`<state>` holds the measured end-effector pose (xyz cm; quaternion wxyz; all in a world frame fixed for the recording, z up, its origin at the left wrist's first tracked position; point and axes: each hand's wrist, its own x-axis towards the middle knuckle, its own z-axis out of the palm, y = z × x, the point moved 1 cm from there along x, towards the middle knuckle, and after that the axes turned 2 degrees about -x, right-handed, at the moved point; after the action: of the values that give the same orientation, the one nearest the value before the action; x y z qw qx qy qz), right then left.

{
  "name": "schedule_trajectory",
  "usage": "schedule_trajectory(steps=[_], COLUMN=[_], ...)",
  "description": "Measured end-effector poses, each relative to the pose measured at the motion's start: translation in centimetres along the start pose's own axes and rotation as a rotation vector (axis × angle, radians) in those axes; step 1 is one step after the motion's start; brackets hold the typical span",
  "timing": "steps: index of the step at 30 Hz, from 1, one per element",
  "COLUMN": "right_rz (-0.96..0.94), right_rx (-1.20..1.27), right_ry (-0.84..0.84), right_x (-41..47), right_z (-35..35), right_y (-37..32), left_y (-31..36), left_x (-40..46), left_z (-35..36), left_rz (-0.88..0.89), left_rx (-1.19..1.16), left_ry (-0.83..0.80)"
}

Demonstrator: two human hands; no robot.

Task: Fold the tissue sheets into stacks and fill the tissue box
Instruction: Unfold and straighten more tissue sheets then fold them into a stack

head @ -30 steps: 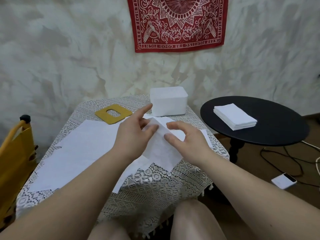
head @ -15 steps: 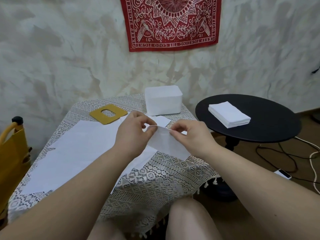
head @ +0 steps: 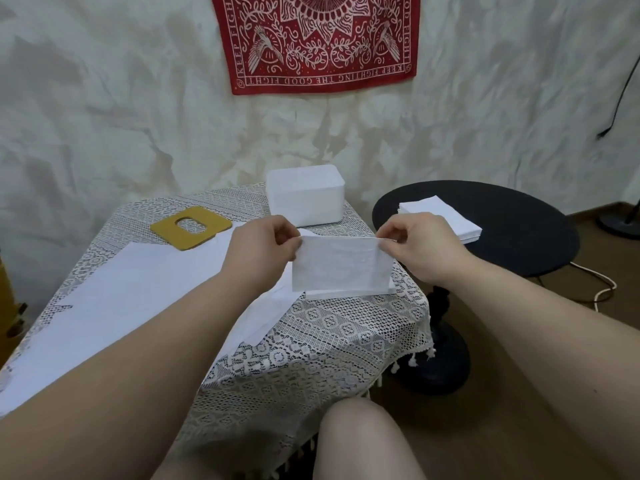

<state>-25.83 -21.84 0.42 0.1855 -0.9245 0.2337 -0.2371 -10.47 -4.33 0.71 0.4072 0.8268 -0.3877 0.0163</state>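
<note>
Folded tissue sheet hangs upright above the near-right part of the lace-covered table, held by its two top corners. Left hand pinches the top left corner between thumb and curled fingers; right hand pinches the top right corner the same way. The sheet's lower edge sits just above or on a white folded piece lying flat on the cloth (contact unclear). Unfolded tissue sheets lie spread across the left half of the table, partly under the left forearm. White tissue box stands at the far edge, lid off; contents cannot be made out. Its yellow lid with an oval slot lies flat to the left of the box. On the round black side table at right rests a stack of folded tissues.
</note>
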Motion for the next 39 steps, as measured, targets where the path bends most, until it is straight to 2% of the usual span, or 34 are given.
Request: schedule_trajectory(steps=[3,5,7,12,14,26,32,39], right_rz=[-0.004,-0.032,-0.064,-0.114,-0.140,-0.176,-0.105,0.155], right_rx=[-0.048,-0.004,0.047,0.001,0.012,-0.003,-0.025,0.035], right_ry=[0.136,0.307,0.383,0.152,0.130,0.090,0.026,-0.010], right_x=[1.3,1.9,1.5,-2.6,-3.4,-3.4,-3.4,-3.3], right_z=[-0.5,-0.7,0.0,5.7,7.1,7.3,7.1,6.2], right_y=[0.1,0.1,0.7,4.2,5.0,5.7,5.8,5.4], left_y=[0.8,1.4,1.1,-3.7,-4.9,-5.7,-5.9,-5.8], left_x=[1.7,2.4,2.1,-2.3,-3.2,-3.3,-3.2,-3.1], left_z=[0.9,1.2,2.1,5.9,6.6,7.3,7.2,6.8], left_rz=[0.000,0.021,0.031,-0.015,-0.001,0.132,0.083,-0.055], left_rx=[0.033,-0.008,-0.038,0.093,0.158,0.303,0.261,0.269], left_ry=[0.074,0.184,0.217,0.004,-0.035,-0.054,-0.054,-0.046])
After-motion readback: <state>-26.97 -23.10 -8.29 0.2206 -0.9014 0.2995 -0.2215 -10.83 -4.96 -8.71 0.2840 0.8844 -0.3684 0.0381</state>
